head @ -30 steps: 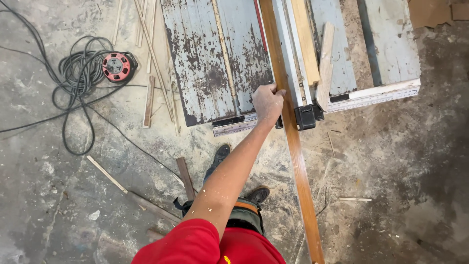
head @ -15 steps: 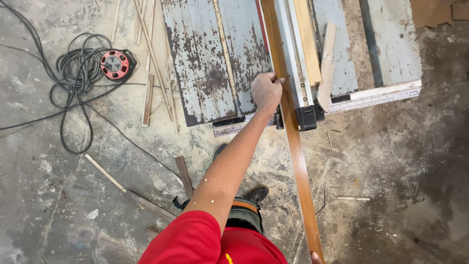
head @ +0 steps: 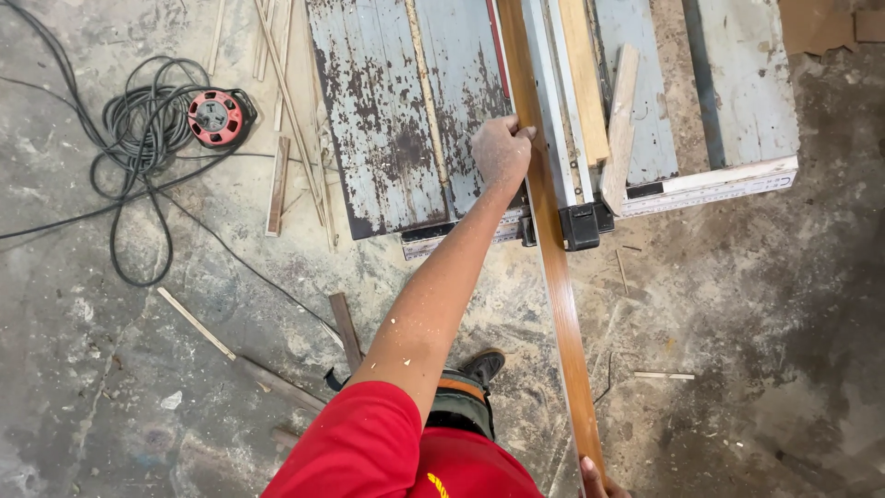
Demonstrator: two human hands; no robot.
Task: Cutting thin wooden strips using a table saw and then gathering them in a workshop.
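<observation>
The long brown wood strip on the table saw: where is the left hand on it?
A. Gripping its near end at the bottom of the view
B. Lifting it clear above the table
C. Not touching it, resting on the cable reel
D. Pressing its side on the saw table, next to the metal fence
D: the left hand lies on the worn table saw top with fingers against the wood strip, which runs along the fence.
</observation>
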